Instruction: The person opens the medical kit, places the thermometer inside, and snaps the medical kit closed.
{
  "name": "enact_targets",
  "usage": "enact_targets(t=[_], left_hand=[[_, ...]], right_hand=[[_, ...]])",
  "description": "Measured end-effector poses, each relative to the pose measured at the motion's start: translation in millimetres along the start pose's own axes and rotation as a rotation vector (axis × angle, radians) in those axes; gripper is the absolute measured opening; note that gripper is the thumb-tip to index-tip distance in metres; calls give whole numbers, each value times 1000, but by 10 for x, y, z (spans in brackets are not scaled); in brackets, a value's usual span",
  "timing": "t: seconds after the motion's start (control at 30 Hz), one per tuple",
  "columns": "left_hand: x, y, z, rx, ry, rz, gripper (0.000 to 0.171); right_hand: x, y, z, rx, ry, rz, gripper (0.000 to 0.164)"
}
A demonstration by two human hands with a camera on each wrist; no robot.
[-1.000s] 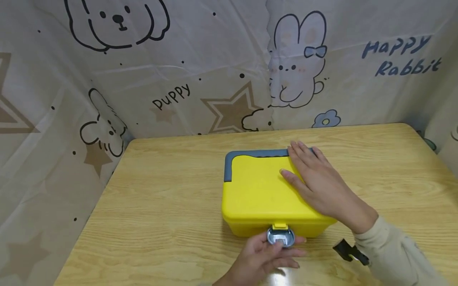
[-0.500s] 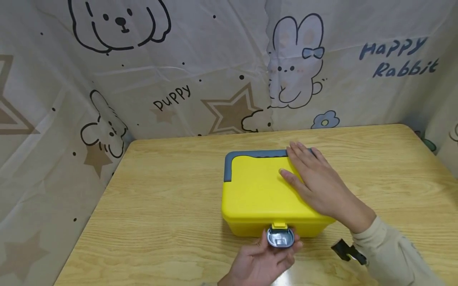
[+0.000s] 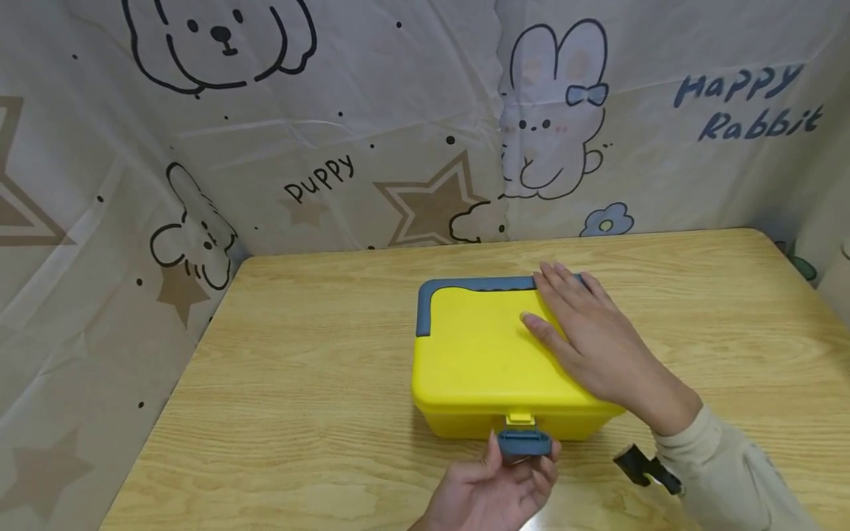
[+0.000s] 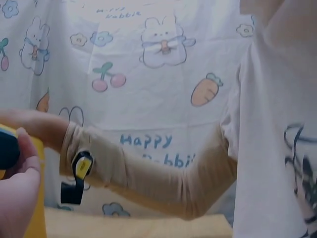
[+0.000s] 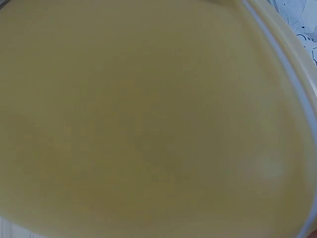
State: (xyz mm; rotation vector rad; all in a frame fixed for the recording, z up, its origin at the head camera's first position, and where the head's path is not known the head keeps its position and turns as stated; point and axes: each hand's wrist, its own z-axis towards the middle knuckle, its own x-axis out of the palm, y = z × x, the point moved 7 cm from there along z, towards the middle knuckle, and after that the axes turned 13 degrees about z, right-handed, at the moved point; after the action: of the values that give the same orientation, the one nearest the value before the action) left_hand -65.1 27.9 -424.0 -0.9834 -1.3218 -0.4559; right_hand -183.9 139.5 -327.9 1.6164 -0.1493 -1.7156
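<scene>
On the wooden table stands a yellow storage box [image 3: 478, 350] with its lid down and a blue-grey carry handle [image 3: 474, 284] folded flat along the back. My right hand [image 3: 591, 343] lies flat on the right part of the lid, fingertips over the handle. At the box's front, my left hand [image 3: 488, 487] holds the blue-grey latch [image 3: 525, 443] between thumb and fingers, palm up. The latch is swung out from the box wall. In the left wrist view the dark latch [image 4: 7, 148] shows beside the thumb. The box's yellow side [image 5: 148, 124] fills the right wrist view.
The wooden table [image 3: 299, 354] extends on both sides of the box. A printed curtain [image 3: 398, 96] hangs behind it and along the left. A black strap end [image 3: 647, 470] sticks out from the right sleeve [image 3: 730, 472].
My left fingers shifted from under the latch to its sides. The latch tilted up, from showing its shiny inner face to showing its edge. My right hand stayed on the lid.
</scene>
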Motion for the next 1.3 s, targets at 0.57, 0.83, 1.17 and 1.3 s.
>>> enact_targets(t=[0.57,0.83,1.17,1.3], left_hand=[[212,-148,7,40,-221,77,49],[181,-116,-26,59,-311,16,51],[142,-142,14,90,-297,17,40],[75,-142,34,103,-333,-30,32]], right_hand=[[11,4,1,-6,-8,7,65],[17,13,-6,-1,-5,11,66],[-2,18,-14,-4,-11,10,65],[7,15,-14,-3,-3,5,66]])
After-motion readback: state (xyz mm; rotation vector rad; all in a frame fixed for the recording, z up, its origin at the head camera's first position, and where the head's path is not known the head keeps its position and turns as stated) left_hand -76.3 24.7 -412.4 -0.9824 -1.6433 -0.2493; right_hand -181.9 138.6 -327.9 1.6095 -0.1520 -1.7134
